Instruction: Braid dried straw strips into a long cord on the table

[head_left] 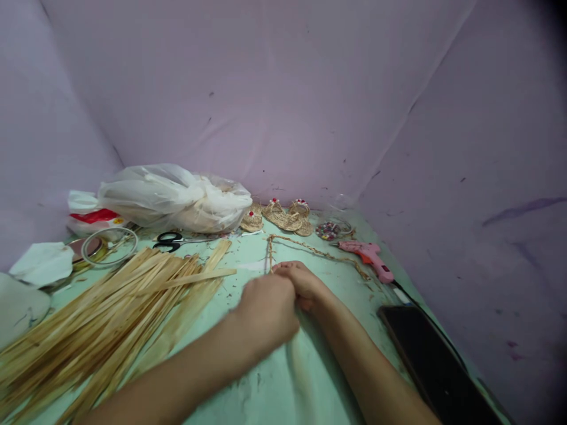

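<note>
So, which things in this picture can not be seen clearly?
- Head view: the end of the braided cord is hidden under the left hand and right hand.
- The fingers are folded under and blurred, so neither grip can be judged.
- The straw strips are cut off by the left edge.

soft, even indoor light falls from above and casts only faint shadows on the green table [274,383]. the left hand [266,313] is smeared by motion blur. the frame bends at its edges and darkens to a vignette in the right corners. no harsh glare; the plastic bag [172,198] shines mildly.
</note>
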Action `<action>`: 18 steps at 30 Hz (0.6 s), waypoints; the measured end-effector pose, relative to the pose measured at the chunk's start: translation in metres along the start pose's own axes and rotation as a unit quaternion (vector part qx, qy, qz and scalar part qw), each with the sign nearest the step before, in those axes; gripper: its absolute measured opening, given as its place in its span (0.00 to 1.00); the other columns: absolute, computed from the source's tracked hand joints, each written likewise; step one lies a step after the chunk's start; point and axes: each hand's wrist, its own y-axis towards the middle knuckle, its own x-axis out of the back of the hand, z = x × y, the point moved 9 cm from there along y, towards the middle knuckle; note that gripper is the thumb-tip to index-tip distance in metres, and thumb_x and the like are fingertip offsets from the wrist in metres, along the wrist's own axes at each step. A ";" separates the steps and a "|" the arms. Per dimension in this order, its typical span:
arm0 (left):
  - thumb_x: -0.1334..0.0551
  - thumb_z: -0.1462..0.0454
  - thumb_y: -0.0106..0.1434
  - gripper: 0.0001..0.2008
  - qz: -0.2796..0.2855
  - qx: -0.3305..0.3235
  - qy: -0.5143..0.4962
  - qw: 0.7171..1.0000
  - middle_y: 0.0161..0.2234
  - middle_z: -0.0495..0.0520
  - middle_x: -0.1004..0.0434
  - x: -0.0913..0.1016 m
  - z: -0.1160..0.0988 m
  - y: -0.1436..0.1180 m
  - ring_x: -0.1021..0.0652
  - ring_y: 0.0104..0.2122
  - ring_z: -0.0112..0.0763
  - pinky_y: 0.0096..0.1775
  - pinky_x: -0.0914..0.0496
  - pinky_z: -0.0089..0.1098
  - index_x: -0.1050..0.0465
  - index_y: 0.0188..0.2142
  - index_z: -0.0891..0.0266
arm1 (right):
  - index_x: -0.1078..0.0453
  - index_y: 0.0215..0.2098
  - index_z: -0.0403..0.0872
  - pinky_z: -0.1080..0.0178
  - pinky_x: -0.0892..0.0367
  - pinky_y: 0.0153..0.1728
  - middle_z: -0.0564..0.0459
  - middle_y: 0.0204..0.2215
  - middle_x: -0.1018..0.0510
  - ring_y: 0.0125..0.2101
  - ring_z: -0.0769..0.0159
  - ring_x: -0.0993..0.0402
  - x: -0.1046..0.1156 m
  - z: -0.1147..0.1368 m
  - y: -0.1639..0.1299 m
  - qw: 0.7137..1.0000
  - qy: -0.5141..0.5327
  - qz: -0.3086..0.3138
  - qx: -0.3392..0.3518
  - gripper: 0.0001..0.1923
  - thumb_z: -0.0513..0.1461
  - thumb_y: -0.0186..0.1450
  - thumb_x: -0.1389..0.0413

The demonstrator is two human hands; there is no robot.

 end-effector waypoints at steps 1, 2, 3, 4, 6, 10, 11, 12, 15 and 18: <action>0.44 0.68 0.45 0.09 -0.063 0.022 0.006 0.998 0.26 0.61 0.27 0.021 0.010 0.004 0.26 0.31 0.41 0.32 0.36 0.33 0.27 0.27 0.67 | 0.42 0.13 0.44 0.71 0.62 0.11 0.62 0.05 0.45 0.09 0.79 0.56 0.001 -0.001 0.000 1.000 0.003 0.000 -0.006 0.04 0.33 0.45 0.51; 0.45 0.67 0.47 0.09 -0.120 0.045 -0.006 0.992 0.26 0.61 0.28 0.040 0.022 0.008 0.27 0.29 0.39 0.30 0.36 0.32 0.28 0.26 0.67 | 0.42 0.13 0.44 0.71 0.64 0.10 0.63 0.05 0.47 0.08 0.80 0.58 0.001 -0.001 0.000 1.000 0.003 0.004 -0.012 0.04 0.33 0.45 0.51; 0.45 0.67 0.47 0.09 -0.146 0.067 -0.051 0.986 0.24 0.58 0.28 0.051 0.034 0.013 0.27 0.25 0.34 0.27 0.37 0.30 0.28 0.27 0.67 | 0.42 0.13 0.44 0.71 0.65 0.10 0.63 0.04 0.49 0.07 0.80 0.60 0.001 -0.002 0.001 1.000 0.000 0.009 -0.015 0.05 0.34 0.45 0.51; 0.45 0.66 0.48 0.10 -0.118 0.097 -0.126 0.980 0.21 0.55 0.30 0.048 0.047 0.020 0.30 0.19 0.29 0.23 0.38 0.28 0.29 0.28 0.68 | 0.42 0.13 0.44 0.71 0.66 0.10 0.63 0.04 0.49 0.07 0.80 0.61 0.001 -0.003 0.001 1.000 -0.003 0.015 -0.016 0.05 0.34 0.45 0.51; 0.47 0.66 0.49 0.09 0.015 0.145 -0.287 0.947 0.15 0.50 0.34 0.016 0.061 0.033 0.37 0.12 0.23 0.17 0.43 0.25 0.30 0.27 0.69 | 0.41 0.13 0.44 0.71 0.64 0.10 0.63 0.04 0.47 0.07 0.80 0.58 -0.001 -0.003 0.002 1.000 0.003 0.028 -0.011 0.05 0.34 0.46 0.51; 0.49 0.68 0.51 0.08 0.175 0.139 -0.465 0.856 0.15 0.50 0.35 -0.035 0.055 0.043 0.39 0.11 0.18 0.15 0.47 0.22 0.33 0.22 0.70 | 0.40 0.15 0.43 0.72 0.55 0.12 0.58 0.09 0.38 0.10 0.78 0.48 -0.003 0.000 0.005 0.999 0.016 0.047 0.015 0.04 0.34 0.46 0.51; 0.48 0.68 0.51 0.08 0.181 0.139 -0.470 0.853 0.14 0.49 0.36 -0.039 0.055 0.043 0.39 0.11 0.18 0.14 0.48 0.21 0.33 0.21 0.70 | 0.40 0.15 0.43 0.72 0.55 0.12 0.58 0.10 0.37 0.10 0.78 0.47 -0.002 0.001 0.006 0.999 -0.001 0.044 0.021 0.04 0.34 0.46 0.51; 0.47 0.67 0.50 0.08 0.180 0.140 -0.461 0.858 0.13 0.48 0.38 -0.041 0.057 0.044 0.41 0.10 0.17 0.14 0.50 0.21 0.34 0.19 0.69 | 0.40 0.16 0.43 0.72 0.54 0.13 0.59 0.10 0.37 0.11 0.78 0.48 -0.001 0.003 0.007 0.998 -0.028 0.035 0.032 0.03 0.33 0.47 0.51; 0.44 0.65 0.49 0.08 0.156 0.144 -0.405 0.889 0.10 0.44 0.44 -0.036 0.064 0.044 0.45 0.09 0.16 0.13 0.55 0.22 0.37 0.17 0.67 | 0.38 0.18 0.43 0.72 0.53 0.14 0.59 0.10 0.36 0.12 0.78 0.47 0.004 0.014 0.008 0.986 -0.138 0.004 0.095 0.03 0.32 0.48 0.51; 0.44 0.64 0.49 0.08 0.149 0.143 -0.363 0.909 0.09 0.43 0.46 -0.030 0.068 0.045 0.48 0.08 0.16 0.13 0.57 0.22 0.36 0.18 0.66 | 0.37 0.21 0.43 0.72 0.50 0.17 0.58 0.14 0.33 0.15 0.76 0.43 0.004 0.023 0.009 0.953 -0.244 -0.014 0.182 0.02 0.33 0.50 0.51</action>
